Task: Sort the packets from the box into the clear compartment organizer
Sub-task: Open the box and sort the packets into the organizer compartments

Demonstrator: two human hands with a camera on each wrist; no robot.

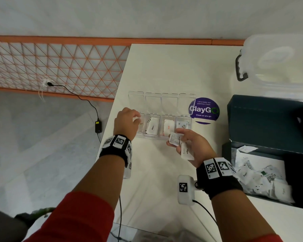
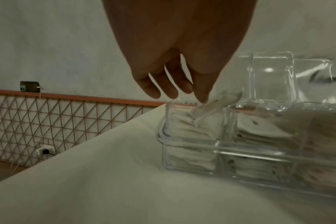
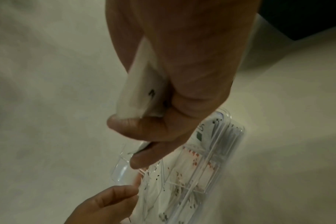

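Note:
The clear compartment organizer (image 1: 151, 136) (image 2: 259, 151) (image 3: 201, 181) lies on the white table with its lids folded back. Pepper (image 1: 152, 126), red-printed (image 1: 168, 127) and stevia (image 1: 182, 124) packets fill three of its compartments. My left hand (image 1: 138, 119) (image 2: 192, 94) (image 3: 105, 204) is over the leftmost compartment and pinches the end of a packet (image 2: 211, 109) that stands tilted in it. My right hand (image 1: 178, 137) (image 3: 163, 128) hovers at the organizer's front right, gripping a small bunch of packets: a stevia one (image 1: 175, 139) and a pepper one (image 1: 187, 152) (image 3: 140, 91). The dark box (image 1: 262, 123) stands open at the right with several packets (image 1: 262, 177) inside.
A purple ClayGo sticker (image 1: 204, 110) lies just right of the organizer. A clear lidded plastic bin (image 1: 278, 62) stands at the back right. The table's left edge (image 1: 108, 119) runs close to my left hand; below it are the floor and a power adapter (image 1: 98, 126) on a cable.

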